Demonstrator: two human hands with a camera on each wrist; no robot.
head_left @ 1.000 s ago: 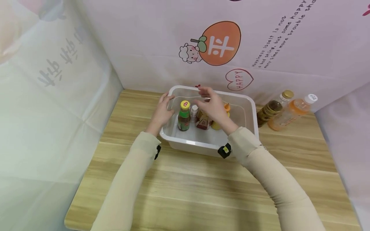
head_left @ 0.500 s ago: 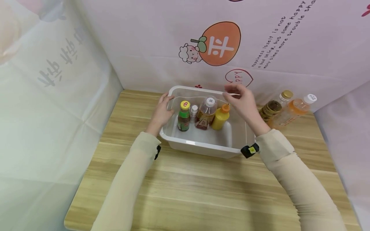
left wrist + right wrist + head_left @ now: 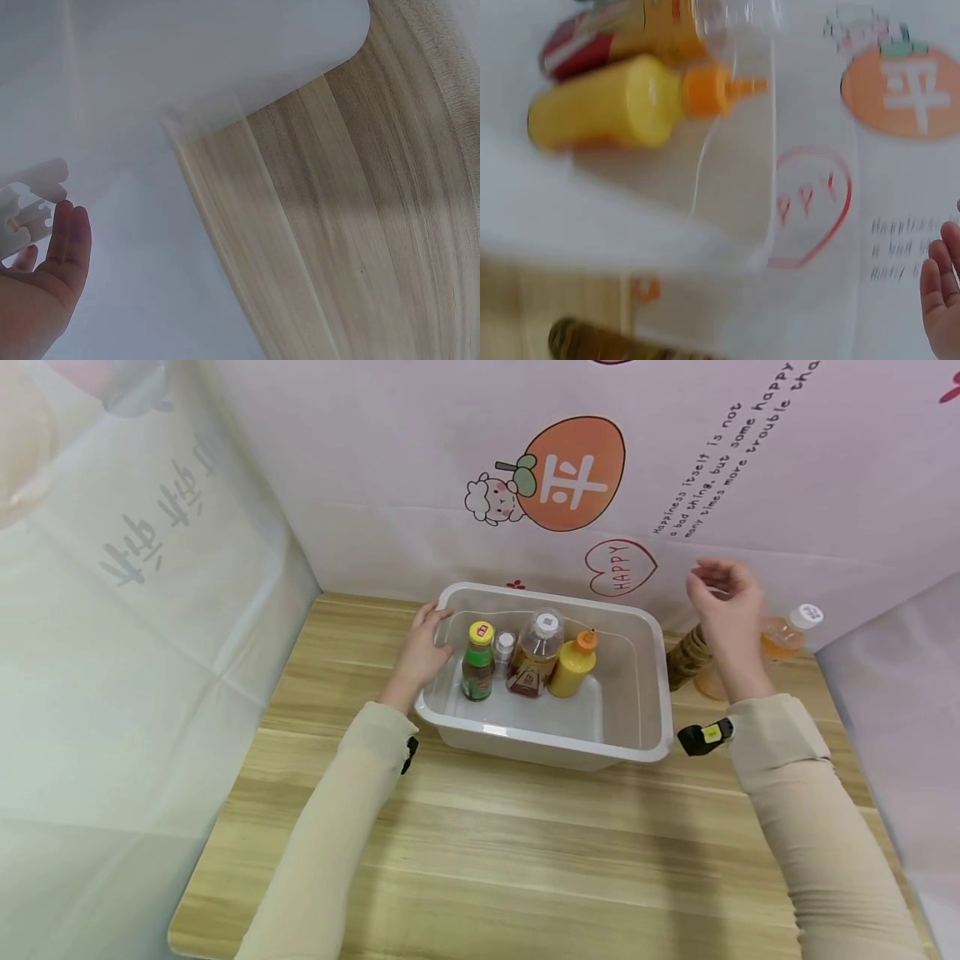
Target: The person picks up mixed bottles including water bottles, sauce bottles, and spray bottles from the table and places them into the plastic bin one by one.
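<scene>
White rectangular bin (image 3: 517, 749) rests on the table (image 3: 480, 860). Standing inside, left to right: green-labelled sauce bottle (image 3: 478, 664), yellow cap; small white-capped bottle (image 3: 504, 653); larger clear-shouldered bottle (image 3: 532, 664); yellow squeeze bottle (image 3: 573, 668), orange nozzle. Outside, to the right: dark bottle (image 3: 686, 662), top hidden; orange-liquid bottle (image 3: 782, 633), white-capped, partly hidden.

The left hand (image 3: 37, 300) is kinda cut off in the bottom-left corner, fingers pointing up right by a notched white plastic piece (image 3: 22, 229), can't really tell if they're all touching it. Up top there's a big smooth white plastic wall (image 3: 225, 45) with a rounded corner, overlapping a striped light-brown wood tabletop (image 3: 322, 202). Table edge runs diagonally, plain pale surface (image 3: 157, 285) left of it.
</scene>
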